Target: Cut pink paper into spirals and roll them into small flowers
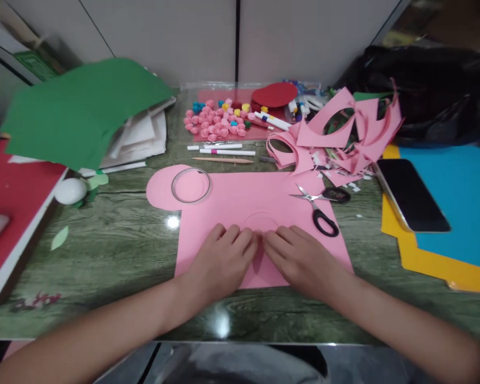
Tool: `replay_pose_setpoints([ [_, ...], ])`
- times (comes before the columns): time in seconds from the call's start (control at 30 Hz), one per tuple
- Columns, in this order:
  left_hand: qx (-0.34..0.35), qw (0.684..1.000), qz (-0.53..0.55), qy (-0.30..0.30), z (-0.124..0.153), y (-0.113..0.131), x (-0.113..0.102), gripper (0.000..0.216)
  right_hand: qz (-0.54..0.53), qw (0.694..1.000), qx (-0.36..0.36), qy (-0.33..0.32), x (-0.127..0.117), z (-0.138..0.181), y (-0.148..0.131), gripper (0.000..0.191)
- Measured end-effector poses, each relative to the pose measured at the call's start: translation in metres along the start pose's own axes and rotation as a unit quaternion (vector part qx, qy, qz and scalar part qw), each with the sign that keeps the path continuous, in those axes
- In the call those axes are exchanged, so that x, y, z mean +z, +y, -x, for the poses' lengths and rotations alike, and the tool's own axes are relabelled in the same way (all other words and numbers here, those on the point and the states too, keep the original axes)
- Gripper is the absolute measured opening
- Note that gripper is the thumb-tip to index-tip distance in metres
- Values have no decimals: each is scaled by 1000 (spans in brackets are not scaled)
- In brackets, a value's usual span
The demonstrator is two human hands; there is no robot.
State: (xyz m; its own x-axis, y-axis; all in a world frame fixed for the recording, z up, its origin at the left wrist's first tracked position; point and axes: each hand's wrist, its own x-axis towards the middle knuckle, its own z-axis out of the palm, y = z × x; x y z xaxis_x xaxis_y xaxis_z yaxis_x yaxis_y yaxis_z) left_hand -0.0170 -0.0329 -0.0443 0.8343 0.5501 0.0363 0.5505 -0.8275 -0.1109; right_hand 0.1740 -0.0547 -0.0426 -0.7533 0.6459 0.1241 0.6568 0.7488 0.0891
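A pink paper sheet (240, 200) lies flat on the green wood-grain table (116, 250). A faint circle outline (261, 220) shows on it just beyond my fingertips. My left hand (220, 261) and my right hand (300, 258) rest side by side on the sheet's near edge, fingers curled down and touching at the middle. They seem to press or pinch a small pink piece, but what lies under the fingers is hidden. A clear tape ring (191, 185) sits on the sheet's left lobe. Black-handled scissors (320, 208) lie on its right part.
Pink paper scraps (344, 133) pile at back right beside a black bag (424, 90). A phone (410, 194) lies on blue and yellow sheets (456, 213). Small foam hearts (220, 122), markers (224, 149), a red disc (274, 95), green paper (80, 112) and a white egg (71, 190) sit behind and left.
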Motion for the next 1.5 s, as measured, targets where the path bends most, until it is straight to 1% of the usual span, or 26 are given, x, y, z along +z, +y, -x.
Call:
replay_pose_setpoints([
  [0.13, -10, 1000, -5, 9, 0, 3, -1, 35, -1, 999, 32, -12, 6, 4, -4, 26],
  [0.27, -31, 999, -13, 26, 1, 8, -2, 33, 2, 998, 58, 3, 12, 6, -8, 26],
  [0.33, -40, 998, 6, 39, 0, 7, -2, 31, 5, 998, 67, 15, 14, 8, -10, 26],
  [0.4, -61, 996, 50, 49, -2, 0, -3, 28, 1, 997, 79, 23, 16, 10, -13, 29],
  [0.47, -107, 985, 117, 65, -6, -11, -3, 29, 0, 995, 95, 34, 18, 12, -16, 33],
  [0.53, -174, 958, 203, 100, -11, -23, -2, 33, 2, 994, 104, 37, 18, 13, -19, 36],
  [0.57, -191, 944, 247, 111, -14, -28, -2, 34, 4, 994, 105, 38, 17, 14, -20, 37],
  [0.6, -192, 932, 288, 107, -18, -33, -1, 34, 6, 994, 106, 37, 17, 14, -22, 38],
  [0.63, -188, 929, 300, 104, -22, -36, 1, 31, 7, 994, 106, 38, 16, 14, -23, 38],
  [0.73, -169, 926, 324, 98, -34, -40, 5, 22, 10, 993, 110, 40, 14, 13, -25, 38],
  [0.9, -157, 916, 353, 112, -47, -39, 12, 14, 6, 990, 127, 54, 15, 15, -25, 33],
  [1.1, -164, 889, 403, 141, -46, -39, 15, 10, -4, 987, 145, 65, 18, 16, -26, 33],
  [1.23, -169, 861, 454, 154, -42, -42, 10, 8, -13, 987, 149, 62, 15, 14, -29, 31],
  [1.33, -178, 839, 489, 160, -39, -44, 6, 9, -32, 986, 152, 62, 8, 12, -25, 27],
  [1.4, -185, 825, 508, 163, -37, -46, 4, 11, -77, 978, 182, 71, 1, 9, -17, 26],
  [1.43, -190, 814, 524, 163, -37, -46, 3, 12, -146, 960, 222, 88, -2, 7, -10, 24],
  [1.47, -195, 801, 542, 161, -36, -46, 1, 14, -219, 934, 264, 99, -6, 5, -2, 23],
  [1.5, -201, 781, 570, 155, -36, -46, -2, 16, -271, 907, 299, 120, -8, 2, 6, 20],
])
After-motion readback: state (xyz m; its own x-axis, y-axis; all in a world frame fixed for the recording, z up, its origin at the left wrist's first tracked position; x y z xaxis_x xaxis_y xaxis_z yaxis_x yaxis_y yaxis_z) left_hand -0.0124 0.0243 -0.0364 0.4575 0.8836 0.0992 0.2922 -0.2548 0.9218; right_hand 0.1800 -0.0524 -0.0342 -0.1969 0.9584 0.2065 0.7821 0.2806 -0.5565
